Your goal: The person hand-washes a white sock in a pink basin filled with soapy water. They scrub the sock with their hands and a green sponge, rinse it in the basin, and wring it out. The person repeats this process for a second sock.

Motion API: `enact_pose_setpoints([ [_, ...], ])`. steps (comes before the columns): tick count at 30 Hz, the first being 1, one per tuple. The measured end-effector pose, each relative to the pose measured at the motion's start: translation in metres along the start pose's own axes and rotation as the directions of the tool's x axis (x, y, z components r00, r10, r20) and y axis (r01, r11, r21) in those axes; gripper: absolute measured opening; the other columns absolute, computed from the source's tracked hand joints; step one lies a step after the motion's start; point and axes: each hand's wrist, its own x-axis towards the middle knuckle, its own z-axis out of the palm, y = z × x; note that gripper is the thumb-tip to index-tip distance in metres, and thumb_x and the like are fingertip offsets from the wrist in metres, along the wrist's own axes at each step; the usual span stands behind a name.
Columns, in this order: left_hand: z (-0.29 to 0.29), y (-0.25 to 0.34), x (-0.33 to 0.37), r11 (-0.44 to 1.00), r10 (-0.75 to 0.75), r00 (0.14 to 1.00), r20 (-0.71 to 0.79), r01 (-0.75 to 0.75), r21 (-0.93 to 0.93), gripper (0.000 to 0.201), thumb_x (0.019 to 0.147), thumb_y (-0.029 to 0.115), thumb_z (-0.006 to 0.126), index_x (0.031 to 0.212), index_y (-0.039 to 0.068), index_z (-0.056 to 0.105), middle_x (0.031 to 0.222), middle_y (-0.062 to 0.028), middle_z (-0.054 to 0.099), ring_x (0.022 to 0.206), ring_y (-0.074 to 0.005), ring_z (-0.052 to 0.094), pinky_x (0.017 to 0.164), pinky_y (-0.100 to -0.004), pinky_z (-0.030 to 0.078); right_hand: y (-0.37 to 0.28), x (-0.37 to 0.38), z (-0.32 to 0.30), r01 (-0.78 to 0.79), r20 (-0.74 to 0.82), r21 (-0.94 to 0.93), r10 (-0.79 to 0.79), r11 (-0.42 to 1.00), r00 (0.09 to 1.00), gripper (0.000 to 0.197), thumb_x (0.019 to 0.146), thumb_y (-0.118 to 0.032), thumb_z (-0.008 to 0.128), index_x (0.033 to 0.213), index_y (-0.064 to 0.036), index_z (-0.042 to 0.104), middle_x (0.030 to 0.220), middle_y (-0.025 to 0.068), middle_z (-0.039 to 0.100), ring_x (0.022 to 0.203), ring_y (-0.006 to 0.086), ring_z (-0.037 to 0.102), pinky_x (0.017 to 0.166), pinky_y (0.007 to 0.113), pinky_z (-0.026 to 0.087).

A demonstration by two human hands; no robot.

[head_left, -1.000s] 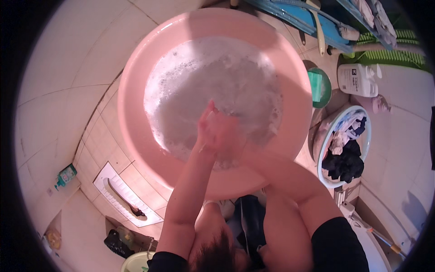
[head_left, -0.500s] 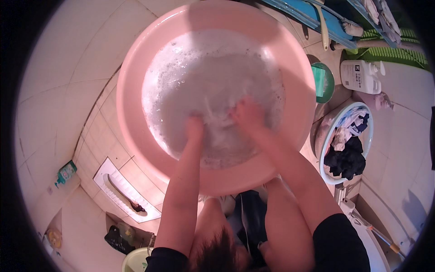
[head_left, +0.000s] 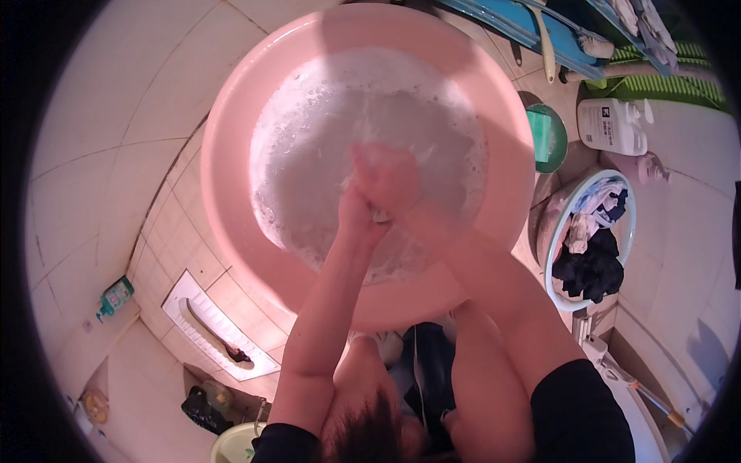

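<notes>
A large pink round basin point(head_left: 231, 170) holds greyish, cloudy water point(head_left: 309, 162) with foam around its edge. My left hand point(head_left: 361, 210) and my right hand point(head_left: 392, 174) are pressed together over the middle of the water. The left is closed, and a small whitish, wet piece that looks like cloth point(head_left: 379, 214) shows at its fingers. Just beyond it, the right hand is curled into a fist and smeared by motion. Whatever lies between my palms is mostly hidden.
At the right stands a pale blue-rimmed tub point(head_left: 631, 224) of dark and light clothes point(head_left: 590, 266). Near it are a white pump bottle point(head_left: 612, 127) and a green bowl point(head_left: 557, 150). A squat toilet point(head_left: 185, 297) and a green bottle point(head_left: 116, 299) are at the left.
Both hands have come up out of the water and together at the basin's middle. The left moved right; the right moved left over it. Before, they were apart and partly submerged.
</notes>
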Motion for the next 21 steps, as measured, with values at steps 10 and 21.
enact_pose_setpoints([
  [10,-0.030,-0.006,0.001,1.000,0.014,0.989,0.149,-0.013,-0.013,0.038,0.086,0.044,0.046,0.103,0.010,0.054,0.092,-0.0061,0.058,0.094,-0.0180,0.055,0.077,-0.0301,0.046,0.048,-0.016,0.005,-0.114,0.049,0.049,0.112,0.992,0.993,0.023,0.081,-0.027,0.048,0.073,-0.0082,0.058,0.075,0.0100,0.059,0.075,0.0303,0.057,0.063,0.042,0.046],
  [21,-0.187,0.014,0.116,0.423,0.560,0.826,-0.069,-0.213,0.881,0.046,0.090,0.041,0.036,0.096,0.001,0.057,0.087,-0.0118,0.061,0.085,-0.0266,0.057,0.067,-0.0360,0.045,0.117,-0.065,0.039,-0.266,0.494,-0.336,0.409,0.904,0.767,0.020,0.073,-0.024,0.056,0.077,-0.0044,0.058,0.078,0.0144,0.056,0.077,0.0290,0.058,0.064,0.039,0.046],
])
